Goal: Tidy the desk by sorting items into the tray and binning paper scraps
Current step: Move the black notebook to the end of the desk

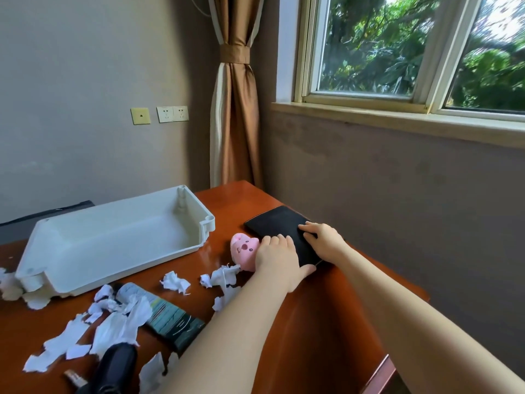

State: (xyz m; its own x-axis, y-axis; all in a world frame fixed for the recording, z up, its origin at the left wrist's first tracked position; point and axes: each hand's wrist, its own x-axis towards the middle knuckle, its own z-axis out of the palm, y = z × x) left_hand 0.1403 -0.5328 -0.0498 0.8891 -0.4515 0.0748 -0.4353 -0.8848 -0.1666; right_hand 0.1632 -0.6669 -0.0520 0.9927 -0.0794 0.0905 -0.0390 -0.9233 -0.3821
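At the bottom left of the frame, a black rounded object (115, 368) is seen at the desk's (326, 322) near edge, with a small brown item (74, 379) just beside it. Torn white paper scraps (113, 328) are scattered across the lower left, some lying over a long dark patterned box (167, 318), others further right near the middle of the frame. Both bare forearms are extended from the lower right toward the centre. The left hand (277, 255) is laid with fingers spread on the near left edge of a black notebook (279, 223), its thumb hooked around the near edge; a pink plush toy (243, 248) is touched by the back of this hand. The right hand (324, 238) is pressed flat, fingers extended, on the notebook's right side. The notebook is lying flat on the desk, right of centre. An empty white tray (108, 265) is placed at centre left, apart from the notebook. Beyond, a brown curtain (235, 109), wall sockets (172, 113) and a window (412, 49) are seen.
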